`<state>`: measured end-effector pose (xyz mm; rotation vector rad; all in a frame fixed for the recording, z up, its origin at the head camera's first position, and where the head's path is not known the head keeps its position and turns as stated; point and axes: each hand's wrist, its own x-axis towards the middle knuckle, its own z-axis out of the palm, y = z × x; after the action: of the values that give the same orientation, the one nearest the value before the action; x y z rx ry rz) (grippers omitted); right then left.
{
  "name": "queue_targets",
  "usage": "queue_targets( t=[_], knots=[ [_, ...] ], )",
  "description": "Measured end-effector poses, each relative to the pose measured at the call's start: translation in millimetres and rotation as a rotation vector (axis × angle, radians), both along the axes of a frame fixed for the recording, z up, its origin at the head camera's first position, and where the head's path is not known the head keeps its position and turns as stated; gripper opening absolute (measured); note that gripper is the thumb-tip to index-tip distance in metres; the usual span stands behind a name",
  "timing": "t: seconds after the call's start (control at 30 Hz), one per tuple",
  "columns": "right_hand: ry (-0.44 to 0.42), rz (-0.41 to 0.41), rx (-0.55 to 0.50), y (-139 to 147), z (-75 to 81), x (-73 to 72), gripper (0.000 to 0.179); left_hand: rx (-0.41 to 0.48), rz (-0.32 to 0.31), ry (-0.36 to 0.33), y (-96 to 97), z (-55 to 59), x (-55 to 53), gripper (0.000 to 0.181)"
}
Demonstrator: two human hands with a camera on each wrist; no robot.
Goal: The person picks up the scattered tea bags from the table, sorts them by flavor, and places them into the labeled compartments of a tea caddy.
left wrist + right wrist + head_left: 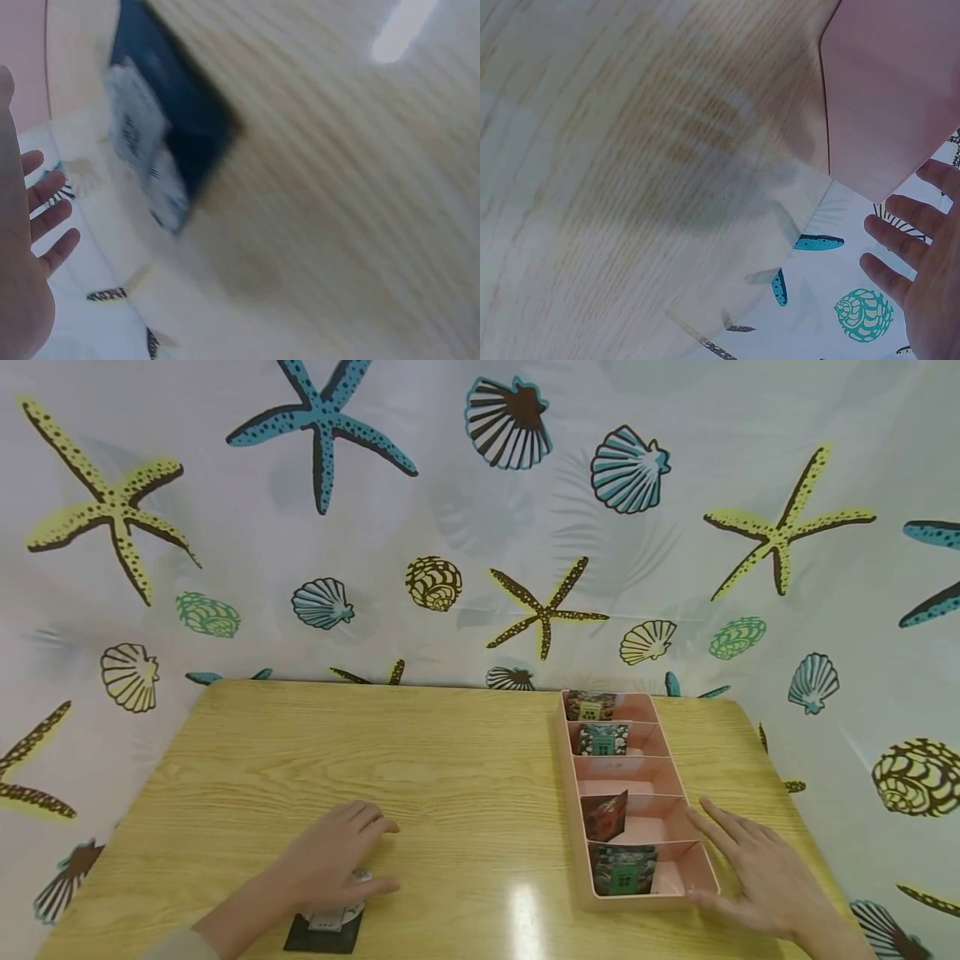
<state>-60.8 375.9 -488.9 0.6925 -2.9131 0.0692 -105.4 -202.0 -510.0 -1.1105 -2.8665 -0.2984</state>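
Observation:
My left hand [330, 860] hovers over a dark flat packet [318, 938] with a pale label, its fingers extended and thumb apart. In the head view the hand covers part of that packet. The left wrist view shows the same dark packet [199, 112] blurred, beside the spread left fingers [52, 214]. On the right, my right hand [772, 877] is at the right side of a pink divided box [648, 902], fingers spread. Its fingertips lie at the box's rim; whether they touch cannot be told. The right wrist view shows the box's pink wall [892, 82] near the fingers.
Small packets stand in box compartments: a dark green one [624, 870] nearest, a red one [604, 817], a teal one [603, 739] and a brown one [590, 705] farthest. The wooden table [450, 760] meets a shell-and-starfish patterned curtain [450, 527] behind and at both sides.

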Motion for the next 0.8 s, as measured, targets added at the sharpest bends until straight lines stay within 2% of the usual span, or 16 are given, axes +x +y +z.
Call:
queue_targets(
  t=[0.23,0.53,0.8],
  knots=[
    [-0.005,-0.002,0.001,0.8,-0.7,0.3,0.100,-0.035,0.023,0.004,-30.1,-13.6,11.1,0.057],
    [0.003,-0.002,0.004,0.8,0.6,1.2,0.102,-0.036,0.060,0.028,-54.2,-25.8,30.6,0.059],
    [0.003,-0.007,0.011,-0.5,1.7,2.0,0.101,-0.030,0.082,0.056,-65.8,-31.7,34.1,0.057]
  ],
)
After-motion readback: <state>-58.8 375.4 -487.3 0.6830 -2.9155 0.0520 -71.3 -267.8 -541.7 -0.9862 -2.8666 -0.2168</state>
